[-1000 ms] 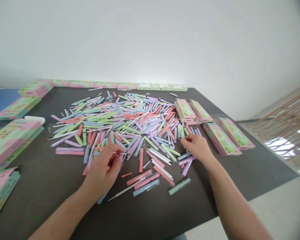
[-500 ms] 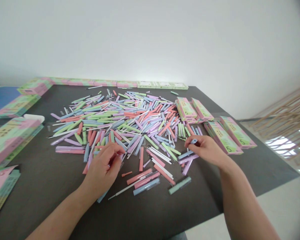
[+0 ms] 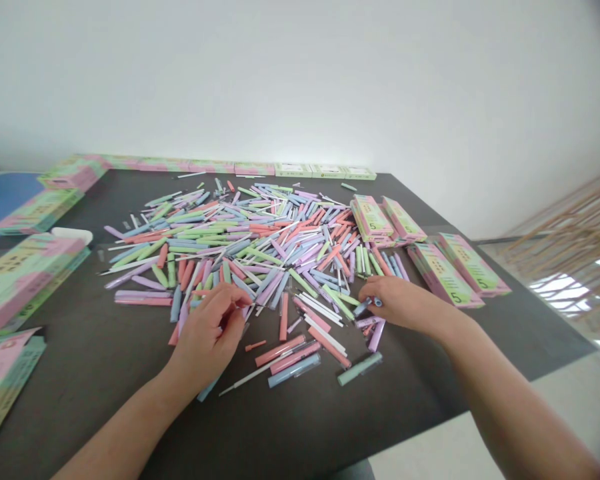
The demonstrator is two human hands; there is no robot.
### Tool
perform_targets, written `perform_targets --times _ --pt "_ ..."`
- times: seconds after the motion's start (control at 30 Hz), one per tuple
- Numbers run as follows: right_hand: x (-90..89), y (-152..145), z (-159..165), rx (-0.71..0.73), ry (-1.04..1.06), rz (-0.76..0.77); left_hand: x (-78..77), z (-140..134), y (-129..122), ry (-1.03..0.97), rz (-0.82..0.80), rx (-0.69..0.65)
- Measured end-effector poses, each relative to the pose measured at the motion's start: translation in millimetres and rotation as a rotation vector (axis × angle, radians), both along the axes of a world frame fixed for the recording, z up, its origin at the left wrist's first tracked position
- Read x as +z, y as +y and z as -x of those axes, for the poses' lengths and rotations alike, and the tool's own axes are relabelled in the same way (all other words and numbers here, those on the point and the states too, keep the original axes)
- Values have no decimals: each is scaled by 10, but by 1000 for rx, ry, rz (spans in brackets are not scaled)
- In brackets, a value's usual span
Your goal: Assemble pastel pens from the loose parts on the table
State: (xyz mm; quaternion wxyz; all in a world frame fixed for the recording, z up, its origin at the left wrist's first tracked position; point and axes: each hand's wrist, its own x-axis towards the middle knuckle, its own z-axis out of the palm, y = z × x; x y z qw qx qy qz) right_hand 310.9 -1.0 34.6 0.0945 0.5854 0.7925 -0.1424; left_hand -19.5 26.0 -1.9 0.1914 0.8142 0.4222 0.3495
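Observation:
A large heap of pastel pens and loose pen parts [image 3: 260, 240] spreads over the dark table. My left hand [image 3: 211, 330] rests at its near edge with fingers curled and the thumb close to the index finger; what they hold is hidden. A blue pen part [image 3: 207, 390] sticks out below that hand. At the heap's right front, my right hand [image 3: 395, 300] is closed on a blue pen [image 3: 377, 302], its round end facing me. Another blue piece [image 3: 362, 307] shows at those fingertips; I cannot tell whether it is gripped. Purple pens [image 3: 376, 335] lie just below.
Between my hands lie red pens [image 3: 294, 358], a blue capped pen [image 3: 294, 371], white refills [image 3: 325, 310] and a green pen [image 3: 360, 369]. Printed boxes stand at the right [image 3: 445, 273], at the left [image 3: 27, 273] and along the back edge [image 3: 255, 168]. The table's near edge [image 3: 420, 437] runs at lower right.
My right hand has shifted left and slightly down with the blue pen, over the blue pens at the heap's edge. My left hand has barely moved. The view has shifted slightly.

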Motion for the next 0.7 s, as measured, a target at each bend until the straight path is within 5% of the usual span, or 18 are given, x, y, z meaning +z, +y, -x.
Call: perform_targets --times 0.17,0.33,0.5,0.7 --pt "256 -70 19 -11 204 -107 5 -6 -12 -32 82 15" --pt "439 -121 414 -201 841 -114 17 -34 -62 -177 278 17" --pt "283 47 929 -219 1276 52 94 -68 -106 -379 487 -15" --pt "26 148 1188 -178 1424 197 103 -101 -157 -494 671 -155"
